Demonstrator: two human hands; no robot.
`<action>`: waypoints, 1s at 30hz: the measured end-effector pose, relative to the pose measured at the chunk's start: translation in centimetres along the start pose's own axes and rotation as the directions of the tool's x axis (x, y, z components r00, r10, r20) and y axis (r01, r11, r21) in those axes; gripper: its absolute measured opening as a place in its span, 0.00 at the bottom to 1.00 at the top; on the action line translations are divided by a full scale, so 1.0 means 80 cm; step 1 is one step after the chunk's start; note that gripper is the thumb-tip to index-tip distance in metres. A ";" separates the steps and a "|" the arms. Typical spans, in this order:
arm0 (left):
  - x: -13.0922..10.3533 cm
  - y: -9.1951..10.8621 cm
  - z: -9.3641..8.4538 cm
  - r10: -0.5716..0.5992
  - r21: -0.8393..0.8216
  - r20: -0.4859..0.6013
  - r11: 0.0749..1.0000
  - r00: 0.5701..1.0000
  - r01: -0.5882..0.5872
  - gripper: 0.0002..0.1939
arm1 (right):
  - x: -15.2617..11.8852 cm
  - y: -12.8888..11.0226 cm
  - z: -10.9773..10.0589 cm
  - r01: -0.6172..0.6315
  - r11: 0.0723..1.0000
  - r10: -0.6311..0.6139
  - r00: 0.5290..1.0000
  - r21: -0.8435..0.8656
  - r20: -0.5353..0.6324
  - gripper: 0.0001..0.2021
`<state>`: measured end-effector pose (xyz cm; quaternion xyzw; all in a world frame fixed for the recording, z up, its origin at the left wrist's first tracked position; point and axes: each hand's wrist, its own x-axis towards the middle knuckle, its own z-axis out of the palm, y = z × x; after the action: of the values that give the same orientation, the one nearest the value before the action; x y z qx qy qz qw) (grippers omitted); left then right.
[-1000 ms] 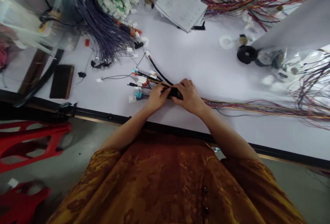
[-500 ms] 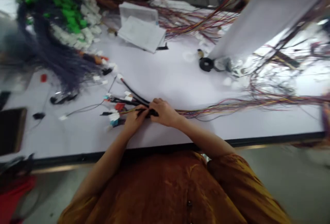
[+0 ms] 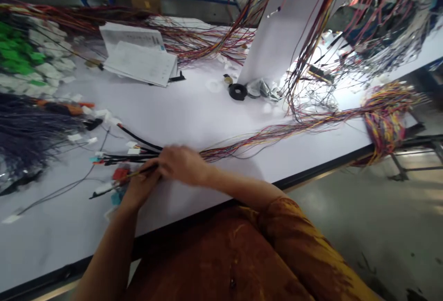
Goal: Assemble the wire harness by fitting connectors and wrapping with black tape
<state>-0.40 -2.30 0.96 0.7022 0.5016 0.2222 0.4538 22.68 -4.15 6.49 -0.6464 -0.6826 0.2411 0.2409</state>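
Observation:
A long bundle of thin coloured wires runs along the white table to my hands. My left hand is closed around yellow and dark wires of the harness near the front edge. Right beside it, my right hand is closed over the point where the black-sleeved branches meet the bundle; its fingertips are slightly blurred. Left of my hands the branches end in a red connector, a light blue connector and white connectors.
Papers lie at the back beside a black tape roll. Green connectors and dark wires are piled at left. A white panel rises behind; coiled wires hang over the right edge.
The camera view has turned to the right, showing more of the table's right end. My right hand has shifted on the harness, and my left hand is now nearer the yellow branch.

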 end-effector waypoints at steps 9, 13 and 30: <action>-0.002 0.004 -0.007 -0.059 0.053 0.014 0.997 0.998 0.058 0.13 | -0.008 -0.009 0.041 0.130 0.978 -0.143 0.987 -0.161 -0.073 0.15; -0.009 0.029 0.004 0.022 0.099 -0.083 0.995 0.996 -0.014 0.19 | -0.045 -0.030 0.069 0.237 0.962 -0.219 0.967 -0.138 0.130 0.17; -0.025 -0.130 -0.222 -0.007 0.570 -0.391 0.783 0.920 0.248 0.11 | 0.013 -0.021 0.045 -0.102 0.915 0.161 0.979 0.391 -0.122 0.15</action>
<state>-20.04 4.15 1.02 0.7198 0.6691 0.1442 0.1153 19.03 -3.28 4.84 -0.6479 -0.5568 0.3354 0.3970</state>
